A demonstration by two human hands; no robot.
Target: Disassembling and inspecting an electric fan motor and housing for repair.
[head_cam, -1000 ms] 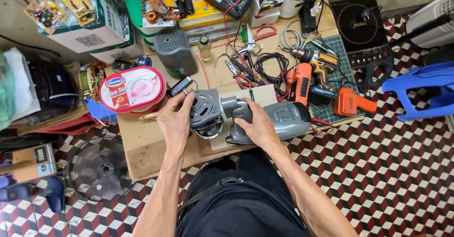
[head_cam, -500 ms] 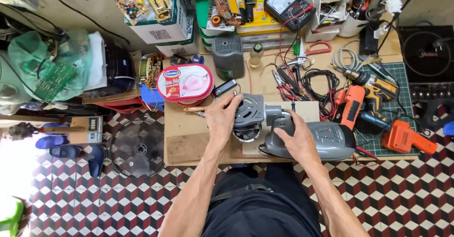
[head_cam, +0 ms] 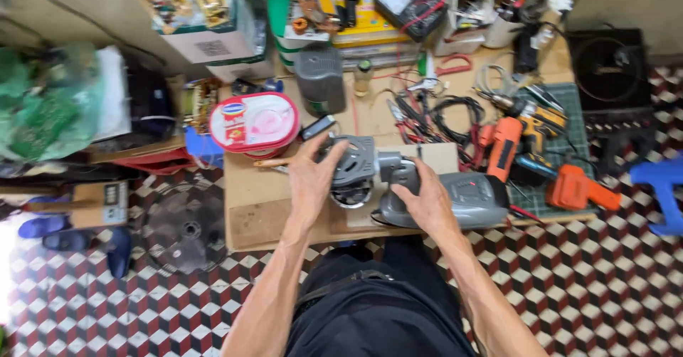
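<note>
A grey fan body lies on its side on a low cardboard-topped bench point(head_cam: 263, 207). Its round motor housing point(head_cam: 353, 165) points left and its broad grey base point(head_cam: 473, 199) points right. My left hand point(head_cam: 311, 179) grips the left side of the motor housing, fingers spread over it. On the neck between motor and base rests my right hand point(head_cam: 425, 200), holding it down. A small dark rectangular device point(head_cam: 318, 127) lies just above my left hand.
A round pink-and-red tub point(head_cam: 254, 123) sits at the bench's left. Red and orange power drills point(head_cam: 530, 154), cables and pliers crowd the right side. A grey box point(head_cam: 320, 81) and a multimeter point(head_cam: 403, 1) stand behind. A black fan grille point(head_cam: 183, 227) lies on the checkered floor.
Both hands keep the same grip on the fan. The view has shifted slightly, so the bench and fan sit a little more to the right than one second ago.
</note>
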